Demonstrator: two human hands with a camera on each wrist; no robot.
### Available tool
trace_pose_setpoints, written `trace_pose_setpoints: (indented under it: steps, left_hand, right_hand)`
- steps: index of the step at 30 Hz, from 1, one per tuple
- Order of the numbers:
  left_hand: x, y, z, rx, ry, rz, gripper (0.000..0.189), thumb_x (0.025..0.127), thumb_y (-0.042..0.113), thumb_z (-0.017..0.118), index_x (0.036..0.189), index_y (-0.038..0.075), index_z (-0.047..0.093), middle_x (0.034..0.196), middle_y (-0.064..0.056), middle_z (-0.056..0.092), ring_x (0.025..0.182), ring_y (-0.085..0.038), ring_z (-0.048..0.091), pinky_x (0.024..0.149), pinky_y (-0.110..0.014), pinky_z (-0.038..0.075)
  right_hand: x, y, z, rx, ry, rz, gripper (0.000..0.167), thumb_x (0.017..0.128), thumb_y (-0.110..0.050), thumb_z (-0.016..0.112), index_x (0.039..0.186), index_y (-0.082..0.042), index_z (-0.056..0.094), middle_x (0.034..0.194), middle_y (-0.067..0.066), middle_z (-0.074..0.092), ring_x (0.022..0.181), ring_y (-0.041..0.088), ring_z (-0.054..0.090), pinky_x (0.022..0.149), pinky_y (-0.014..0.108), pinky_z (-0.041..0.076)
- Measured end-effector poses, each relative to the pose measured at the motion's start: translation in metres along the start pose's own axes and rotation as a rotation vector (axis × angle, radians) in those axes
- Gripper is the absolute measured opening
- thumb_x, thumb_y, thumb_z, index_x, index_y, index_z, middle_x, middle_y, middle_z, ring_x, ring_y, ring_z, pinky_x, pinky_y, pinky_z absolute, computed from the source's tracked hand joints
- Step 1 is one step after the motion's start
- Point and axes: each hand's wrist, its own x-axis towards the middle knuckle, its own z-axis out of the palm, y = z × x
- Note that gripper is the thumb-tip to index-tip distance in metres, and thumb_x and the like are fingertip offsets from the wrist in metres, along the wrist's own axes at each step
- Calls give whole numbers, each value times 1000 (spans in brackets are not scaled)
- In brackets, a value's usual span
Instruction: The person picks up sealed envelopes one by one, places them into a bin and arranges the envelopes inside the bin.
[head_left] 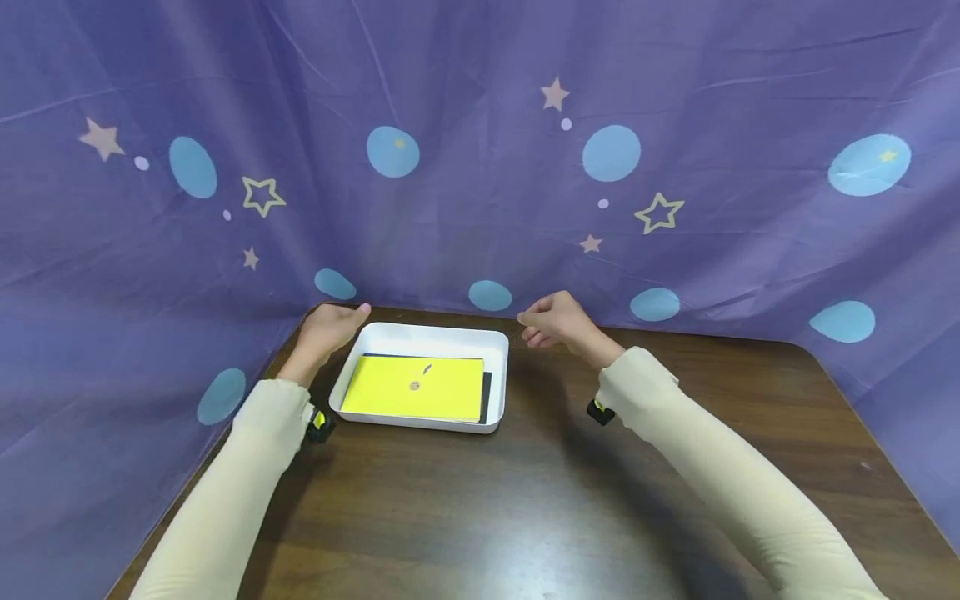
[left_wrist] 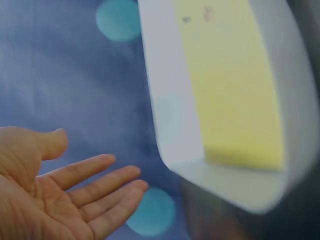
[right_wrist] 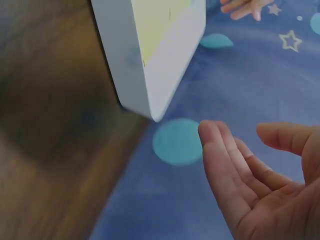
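A white rectangular tray (head_left: 420,423) sits near the table's back left. In it lies a flat yellow booklet or sheet (head_left: 390,387) with small printed marks, over a dark flat item (head_left: 487,392) that peeks out at the right. My left hand (head_left: 330,332) is just left of the tray, apart from it; in the left wrist view its fingers (left_wrist: 102,187) are spread and nearly straight with nothing in them. Off the tray's right back corner hovers my right hand (head_left: 558,323), fingers (right_wrist: 220,170) loosely bent, thumb apart, holding nothing.
Around the tray extends a brown wooden table (head_left: 450,500). A purple curtain (head_left: 465,208) with stars and blue ovals hangs right behind the table's back edge and along its left side. Each wrist carries a small black device (head_left: 600,412).
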Motion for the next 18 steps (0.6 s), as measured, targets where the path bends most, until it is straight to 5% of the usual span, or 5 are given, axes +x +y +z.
trace_pose_setpoints:
  steps: [3,9,18]
  left_hand:
    - [-3,21,4,-11,21,100,66,106,52,43,143,-2,55,147,-24,54,138,-45,48,115,-57,43]
    - [-5,55,25,-89,120,284,58,104,49,54,144,7,57,142,-16,61,131,-38,58,111,-52,49]
    - [-23,92,64,-23,103,470,66,101,52,56,156,17,43,161,-9,42,150,-32,39,124,-54,32]
  right_hand:
    - [-6,0,-12,-57,63,-97,30,100,-21,66,112,5,72,90,16,76,70,14,72,67,25,62]
    - [-14,10,-26,-253,238,-321,30,99,-30,68,117,-8,74,99,12,77,82,19,72,69,32,58]
    - [-21,32,-36,-336,354,-456,60,99,-41,66,151,-18,50,144,14,61,133,35,57,107,56,50]
